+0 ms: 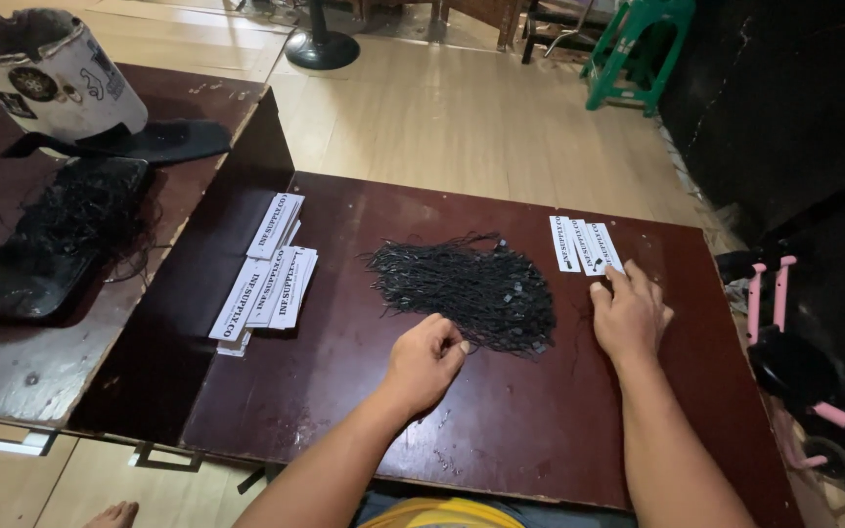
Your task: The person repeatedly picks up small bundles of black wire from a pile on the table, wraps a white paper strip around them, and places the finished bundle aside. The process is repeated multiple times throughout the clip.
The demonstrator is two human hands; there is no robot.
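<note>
Two stacks of white paper tags frame our work on the dark brown wooden bench (364, 411): the big loose stack of long white paper tags (264, 279) lies left, its strips running from near-left to far-right, seemingly unstrung. The tangled heap of black strings (471, 284) sits mid-bench, spread left to right. Few are separated: the small row of white tags (584, 244) lies under our right hand (630, 315), flat with fingertips touching it. Our left hand (425, 360) pinches strings at the heap's near edge.

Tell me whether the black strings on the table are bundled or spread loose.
Spread loose: the black strings lie in a flat, tangled heap on the dark table, no tie visible.
</note>
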